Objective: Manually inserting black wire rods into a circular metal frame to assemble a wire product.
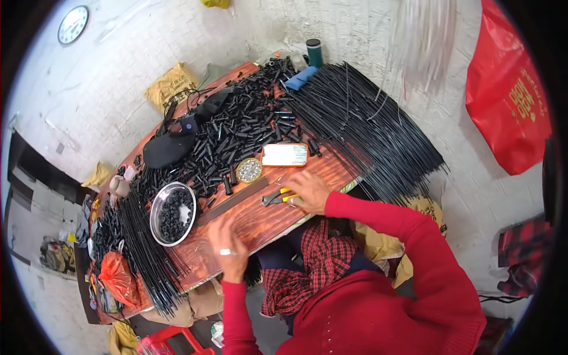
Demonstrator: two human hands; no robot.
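Observation:
My left hand (228,246) is over the near edge of the table, a white band round one finger. Its fingers look stretched out, slightly smeared, with nothing visible in them. My right hand (309,192) is over the yellow handles of a pair of end-cutting pincers (271,199) lying on the red wood-grain table. Its fingers are spread and cover part of the handles; no firm grip shows. Just beyond are a round tub of small silvery pieces (249,170) and an orange-rimmed white tray (284,154) with thin pale pieces. A dark flat bar (232,202) lies between my hands.
A steel bowl (155,214) of black round parts stands left of my left hand. Black tubular parts (236,127) heap the table's back. Bundles of black rods lie at right (378,127) and left (145,248). A red bag (120,278) sits at the left end.

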